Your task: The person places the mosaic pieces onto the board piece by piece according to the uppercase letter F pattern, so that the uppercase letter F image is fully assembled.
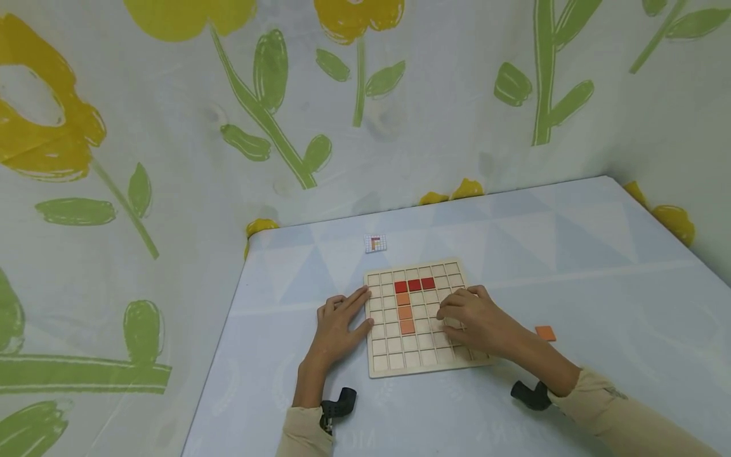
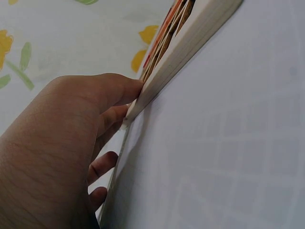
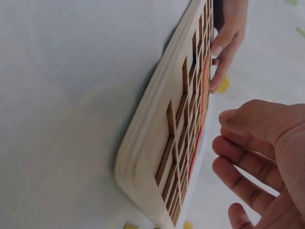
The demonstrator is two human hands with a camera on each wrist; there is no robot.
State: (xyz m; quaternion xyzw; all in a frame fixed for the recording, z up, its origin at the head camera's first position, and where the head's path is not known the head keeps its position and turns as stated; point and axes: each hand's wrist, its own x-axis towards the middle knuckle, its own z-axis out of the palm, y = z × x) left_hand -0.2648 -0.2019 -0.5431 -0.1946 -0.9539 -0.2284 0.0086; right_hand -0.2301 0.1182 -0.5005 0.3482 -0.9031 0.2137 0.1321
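Note:
A wooden grid board [image 1: 379, 363] lies on the table, with three red tiles [image 1: 414, 285] in a row and three orange tiles [image 1: 405, 312] in a column below the leftmost one. At the board's left edge my left hand [image 1: 338, 333] rests its fingertips and thumb, the fingers fairly straight; the left wrist view shows the thumb against the wooden rim [image 2: 157, 78]. Over the right part of the grid hovers my right hand [image 1: 471, 317]. Its fingers [image 3: 243, 157] are loosely bent in the right wrist view, and nothing shows between them and the thumb.
A small card [image 1: 375, 244] printed with a coloured grid pattern lies behind the board. One loose orange tile [image 1: 545, 333] sits on the table to the right, beside the right forearm. Flower-patterned cloth [image 1: 400, 146] hangs along the table's back and sides.

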